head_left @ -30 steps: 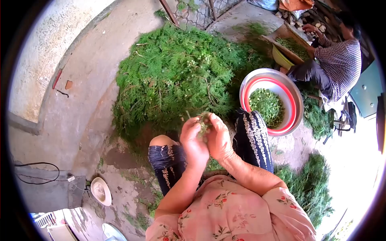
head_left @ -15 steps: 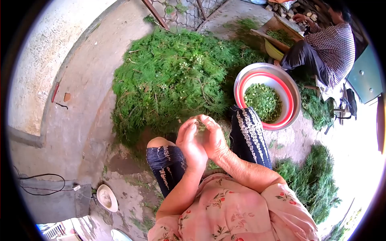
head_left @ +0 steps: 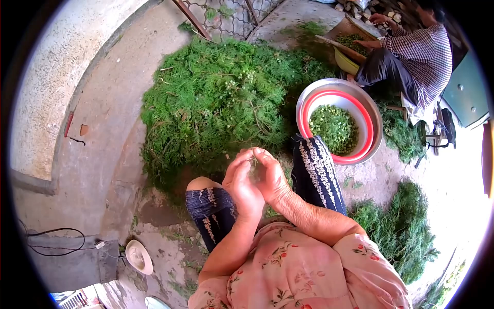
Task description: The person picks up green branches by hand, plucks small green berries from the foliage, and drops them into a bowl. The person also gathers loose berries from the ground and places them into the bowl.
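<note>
My left hand (head_left: pixel 243 183) and my right hand (head_left: pixel 272 177) meet in front of my knees, with fingertips curled in and touching. A thin bit of something greenish shows between the fingertips, too small to name, and the curled fingers hide most of it. Just beyond my hands lies a large heap of feathery green branches (head_left: pixel 211 98) with small pale-green cones among them. To the right of my hands, by my knee, a white basin with a red rim (head_left: pixel 305 110) holds loose green cones and bits of foliage. It sits inside a wider metal basin (head_left: pixel 378 110).
A co-worker (head_left: pixel 419 56) sits at the far right by a tilted tray (head_left: pixel 329 42) of green pieces, with a yellow-green bowl (head_left: pixel 346 63) below. More branches (head_left: pixel 399 234) lie at the right. A pale hat-like object (head_left: pixel 138 256) and a cable (head_left: pixel 56 230) are at the left.
The view has shifted slightly. My hands remain together with the fingers barely moved. The co-worker's one hand now reaches over the tray, where green cones show more plainly.
</note>
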The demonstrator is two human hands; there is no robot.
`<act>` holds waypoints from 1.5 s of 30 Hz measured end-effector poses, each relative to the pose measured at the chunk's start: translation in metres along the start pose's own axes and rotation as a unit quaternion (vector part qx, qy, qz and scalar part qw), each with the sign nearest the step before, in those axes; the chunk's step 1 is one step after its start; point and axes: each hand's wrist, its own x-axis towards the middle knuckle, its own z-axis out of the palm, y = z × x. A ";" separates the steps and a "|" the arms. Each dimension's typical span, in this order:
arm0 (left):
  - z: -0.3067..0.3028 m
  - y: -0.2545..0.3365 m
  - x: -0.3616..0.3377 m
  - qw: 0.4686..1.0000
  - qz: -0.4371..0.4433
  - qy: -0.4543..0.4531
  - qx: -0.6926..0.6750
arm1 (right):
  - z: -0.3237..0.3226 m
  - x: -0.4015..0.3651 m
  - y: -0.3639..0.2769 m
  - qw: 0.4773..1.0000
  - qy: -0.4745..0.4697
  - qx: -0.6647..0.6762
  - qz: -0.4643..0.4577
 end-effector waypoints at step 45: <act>-0.040 0.009 0.185 0.992 -0.087 0.051 0.071 | -0.058 0.036 -0.245 0.899 0.273 -0.171 -0.297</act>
